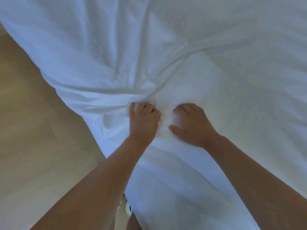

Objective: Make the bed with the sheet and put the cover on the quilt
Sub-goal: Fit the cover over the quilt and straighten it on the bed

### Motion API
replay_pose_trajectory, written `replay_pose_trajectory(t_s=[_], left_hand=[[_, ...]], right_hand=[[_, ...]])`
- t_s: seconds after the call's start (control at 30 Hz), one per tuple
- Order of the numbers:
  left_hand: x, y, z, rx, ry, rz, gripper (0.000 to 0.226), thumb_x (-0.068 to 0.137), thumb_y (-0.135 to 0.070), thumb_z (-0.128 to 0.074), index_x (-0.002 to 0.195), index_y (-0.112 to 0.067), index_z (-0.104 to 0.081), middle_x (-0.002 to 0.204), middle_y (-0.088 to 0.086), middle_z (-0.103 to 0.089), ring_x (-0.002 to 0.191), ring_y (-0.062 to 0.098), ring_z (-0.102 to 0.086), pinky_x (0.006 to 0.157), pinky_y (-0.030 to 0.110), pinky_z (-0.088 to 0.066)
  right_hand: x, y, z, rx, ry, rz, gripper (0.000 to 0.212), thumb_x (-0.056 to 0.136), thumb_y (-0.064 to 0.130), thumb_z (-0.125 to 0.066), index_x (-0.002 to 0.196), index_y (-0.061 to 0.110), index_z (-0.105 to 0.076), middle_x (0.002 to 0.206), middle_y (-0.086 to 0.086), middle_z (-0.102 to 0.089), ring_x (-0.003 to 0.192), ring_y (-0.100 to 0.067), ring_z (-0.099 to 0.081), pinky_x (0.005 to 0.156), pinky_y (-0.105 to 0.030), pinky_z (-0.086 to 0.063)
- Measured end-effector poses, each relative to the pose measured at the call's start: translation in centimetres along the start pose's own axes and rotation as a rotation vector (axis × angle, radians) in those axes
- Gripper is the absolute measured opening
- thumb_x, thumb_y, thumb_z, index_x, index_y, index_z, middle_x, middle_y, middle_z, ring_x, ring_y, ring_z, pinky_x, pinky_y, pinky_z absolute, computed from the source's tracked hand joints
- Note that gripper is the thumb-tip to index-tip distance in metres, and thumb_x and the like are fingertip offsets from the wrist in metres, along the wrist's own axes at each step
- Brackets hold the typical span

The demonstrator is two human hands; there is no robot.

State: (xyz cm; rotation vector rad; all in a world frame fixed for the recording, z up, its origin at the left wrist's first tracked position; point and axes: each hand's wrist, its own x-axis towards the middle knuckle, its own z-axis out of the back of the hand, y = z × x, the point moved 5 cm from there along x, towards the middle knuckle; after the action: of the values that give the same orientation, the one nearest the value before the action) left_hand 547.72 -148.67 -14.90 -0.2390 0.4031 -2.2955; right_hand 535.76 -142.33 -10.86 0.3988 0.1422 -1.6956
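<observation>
White bedding (pixel 216 55) fills most of the view, spread over the bed, and I cannot tell sheet from quilt cover. Deep folds run from the upper middle down to a bunched spot near the bed's left edge. My left hand (pixel 143 121) grips that bunch of white cloth, fingers curled into it. My right hand (pixel 191 125) lies a hand's width to the right with fingers curled into the same cloth, thumb spread out. Both forearms reach in from the bottom of the frame.
A light wooden floor (pixel 33 138) lies along the left side of the bed. The bedding hangs over the bed's left edge (pixel 99 130). A shoe (pixel 127 206) shows on the floor by the bed at the bottom.
</observation>
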Motion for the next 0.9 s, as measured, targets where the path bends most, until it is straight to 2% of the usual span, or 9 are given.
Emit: replay_pose_trajectory(t_s=[0.1, 0.2, 0.3, 0.43, 0.57, 0.67, 0.73, 0.8, 0.9], left_hand=[[-0.1, -0.6, -0.1, -0.010, -0.043, 0.022, 0.015, 0.074, -0.015, -0.052, 0.061, -0.017, -0.060, 0.063, 0.000, -0.056, 0.060, 0.025, -0.056, 0.070, 0.031, -0.049], [-1.3, -2.1, -0.3, -0.099, -0.107, 0.060, 0.027, 0.082, -0.021, -0.038, 0.070, -0.011, -0.060, 0.068, 0.005, -0.056, 0.060, 0.027, -0.055, 0.066, 0.030, -0.047], [-2.7, -4.3, -1.3, -0.223, -0.028, 0.061, 0.047, 0.085, -0.042, -0.039, 0.103, -0.008, -0.066, 0.096, 0.012, -0.063, 0.088, 0.033, -0.060, 0.088, 0.041, -0.044], [-2.9, -7.1, -0.7, -0.332, 0.019, 0.048, 0.047, 0.088, -0.045, -0.040, 0.118, -0.021, -0.066, 0.123, 0.012, -0.060, 0.119, 0.036, -0.051, 0.103, 0.053, -0.031], [-4.0, -8.7, 1.4, -0.369, -0.028, 0.083, 0.042, 0.096, -0.038, -0.040, 0.127, -0.020, -0.060, 0.133, 0.004, -0.057, 0.134, 0.029, -0.039, 0.110, 0.046, -0.020], [-6.3, -10.6, 3.2, -0.405, -0.078, 0.000, 0.042, 0.098, -0.037, -0.033, 0.106, -0.015, -0.069, 0.092, 0.002, -0.070, 0.093, 0.027, -0.062, 0.085, 0.037, -0.045], [-7.5, -12.8, 3.4, -0.444, 0.023, 0.054, 0.037, 0.101, -0.035, -0.035, 0.073, -0.019, -0.053, 0.059, -0.008, -0.047, 0.062, 0.019, -0.047, 0.062, 0.029, -0.035], [-8.2, -15.6, 2.9, -0.430, 0.138, 0.115, 0.040, 0.101, -0.033, -0.032, 0.062, -0.022, -0.031, 0.056, -0.006, -0.034, 0.058, 0.016, -0.036, 0.058, 0.029, -0.025], [-8.7, -18.3, 1.7, -0.566, 0.300, 0.230, 0.042, 0.101, -0.030, -0.031, 0.061, -0.020, -0.029, 0.059, -0.003, -0.037, 0.061, 0.017, -0.039, 0.058, 0.030, -0.025]], right_hand=[[-2.2, -1.7, -0.8, -0.037, 0.073, 0.035, 0.068, 0.078, 0.054, -0.045, 0.131, 0.011, -0.052, 0.140, -0.007, -0.047, 0.132, -0.028, -0.039, 0.110, -0.039, -0.024], [-3.5, -2.3, -1.7, 0.014, -0.126, 0.027, 0.041, 0.088, 0.034, -0.042, 0.100, 0.006, -0.069, 0.104, -0.008, -0.067, 0.098, -0.031, -0.063, 0.080, -0.038, -0.051], [-4.6, -2.3, -1.5, 0.072, -0.307, 0.037, 0.038, 0.092, 0.029, -0.038, 0.084, 0.008, -0.069, 0.082, -0.002, -0.065, 0.075, -0.024, -0.063, 0.057, -0.027, -0.050], [-5.7, -2.7, -0.1, 0.176, -0.401, 0.110, 0.035, 0.093, 0.026, -0.039, 0.087, 0.005, -0.067, 0.083, -0.004, -0.065, 0.074, -0.026, -0.062, 0.058, -0.031, -0.053], [-7.1, -2.4, 1.8, 0.079, -0.505, 0.275, 0.035, 0.093, 0.022, -0.041, 0.080, 0.004, -0.066, 0.074, -0.006, -0.063, 0.064, -0.027, -0.059, 0.064, -0.026, -0.041], [-9.1, -2.3, 2.8, 0.029, -0.524, 0.375, 0.041, 0.097, 0.023, -0.038, 0.066, 0.004, -0.057, 0.060, -0.008, -0.054, 0.050, -0.027, -0.048, 0.061, -0.026, -0.031], [-11.2, -2.8, 3.0, 0.028, -0.479, 0.322, 0.040, 0.095, 0.024, -0.038, 0.063, 0.006, -0.051, 0.049, -0.004, -0.045, 0.041, -0.026, -0.042, 0.052, -0.026, -0.027], [-13.2, -4.0, 2.9, 0.134, -0.315, 0.189, 0.039, 0.098, 0.028, -0.037, 0.062, 0.012, -0.043, 0.046, 0.003, -0.036, 0.041, -0.023, -0.039, 0.049, -0.025, -0.025], [-15.2, -6.8, 1.4, 0.413, -0.058, -0.004, 0.040, 0.099, 0.029, -0.040, 0.062, 0.014, -0.034, 0.052, 0.002, -0.035, 0.051, -0.018, -0.035, 0.053, -0.030, -0.027]])
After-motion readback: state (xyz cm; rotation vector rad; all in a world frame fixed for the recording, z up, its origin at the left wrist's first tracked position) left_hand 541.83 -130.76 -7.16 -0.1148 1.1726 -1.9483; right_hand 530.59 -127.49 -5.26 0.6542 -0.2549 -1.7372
